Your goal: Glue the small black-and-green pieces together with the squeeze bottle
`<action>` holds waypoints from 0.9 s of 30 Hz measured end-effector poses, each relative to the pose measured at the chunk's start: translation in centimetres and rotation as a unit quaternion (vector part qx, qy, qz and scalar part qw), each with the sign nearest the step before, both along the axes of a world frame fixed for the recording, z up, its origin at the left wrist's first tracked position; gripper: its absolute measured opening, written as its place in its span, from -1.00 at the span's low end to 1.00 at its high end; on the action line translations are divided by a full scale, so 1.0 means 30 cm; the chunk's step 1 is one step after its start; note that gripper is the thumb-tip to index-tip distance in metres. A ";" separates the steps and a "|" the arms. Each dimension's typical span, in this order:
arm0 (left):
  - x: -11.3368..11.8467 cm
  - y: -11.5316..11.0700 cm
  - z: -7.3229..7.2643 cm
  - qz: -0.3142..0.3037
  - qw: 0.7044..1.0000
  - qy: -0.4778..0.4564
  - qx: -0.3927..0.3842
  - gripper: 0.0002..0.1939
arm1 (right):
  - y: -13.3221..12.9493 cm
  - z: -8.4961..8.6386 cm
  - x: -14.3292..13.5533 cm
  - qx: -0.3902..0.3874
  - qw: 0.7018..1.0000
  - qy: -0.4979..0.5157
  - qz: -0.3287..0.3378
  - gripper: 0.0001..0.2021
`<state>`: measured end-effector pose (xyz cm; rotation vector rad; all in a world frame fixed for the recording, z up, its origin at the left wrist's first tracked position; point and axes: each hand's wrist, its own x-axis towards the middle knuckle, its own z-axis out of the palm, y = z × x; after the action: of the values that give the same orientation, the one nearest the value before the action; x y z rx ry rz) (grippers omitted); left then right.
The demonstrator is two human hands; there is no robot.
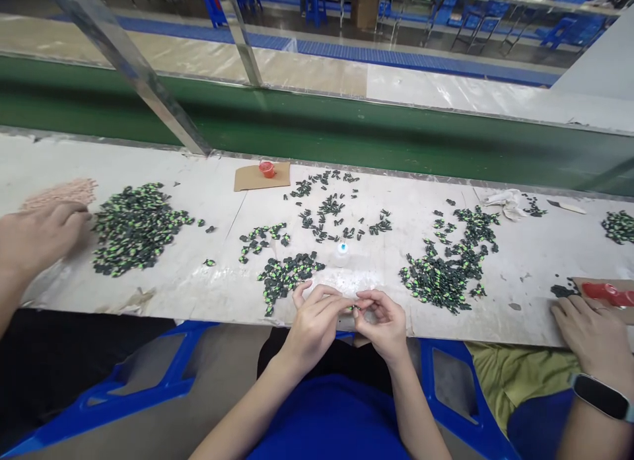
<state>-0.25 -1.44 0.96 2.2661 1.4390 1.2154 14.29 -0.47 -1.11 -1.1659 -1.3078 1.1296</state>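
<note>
My left hand [317, 321] and my right hand [384, 321] meet over the front edge of the white table. Pinched between their fingertips is a small black and green piece [354, 307], mostly covered by the fingers. Left of my hands lies a pile of black and green pieces [284, 275], with a looser cluster [262, 238] behind it. Scattered small black parts [329, 209] lie farther back. To the right is a larger heap of black and green pieces [440, 275]. A small white item with a blue top [343, 248] stands just beyond my fingertips.
A red cup [266, 169] sits on cardboard [242, 178] at the back. Another person's hand [42, 238] rests by pink pieces [62, 192] at far left, near a big heap [139, 229]. At right, a co-worker's hand [589, 328] is beside red containers [607, 293].
</note>
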 end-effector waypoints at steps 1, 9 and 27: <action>0.000 0.000 -0.005 -0.002 1.000 -0.006 -0.014 -0.74 | 0.002 0.006 0.007 0.011 1.000 -0.019 0.014 -0.82; -0.090 0.075 -0.010 0.112 0.988 0.006 -0.105 -0.92 | 0.042 0.044 0.124 0.109 0.936 -0.265 -0.204 -0.87; -0.166 0.240 -0.031 0.108 0.963 0.235 -0.074 -0.77 | 0.208 -0.006 -0.107 0.074 0.964 -0.250 -0.048 -0.71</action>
<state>-5.22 5.75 0.05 2.4432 1.9074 0.6009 11.10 5.77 -1.31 -1.4391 -1.6630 0.6697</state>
